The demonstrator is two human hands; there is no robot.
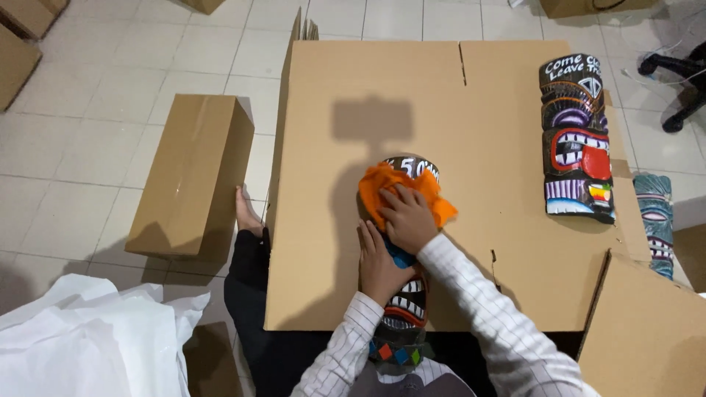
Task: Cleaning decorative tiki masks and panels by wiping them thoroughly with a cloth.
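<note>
Flattened brown cardboard sheet (456, 110) spread over tiled floor as work surface; long painted carved wooden mask (403, 312) lies lengthwise, left hand (379, 265) flat steadying it, right hand (406, 217) pressing crumpled orange cloth (386, 187) onto its upper end.

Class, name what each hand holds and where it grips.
Right hand presses the orange cloth from above; left hand steadies the carved mask at its middle.
</note>
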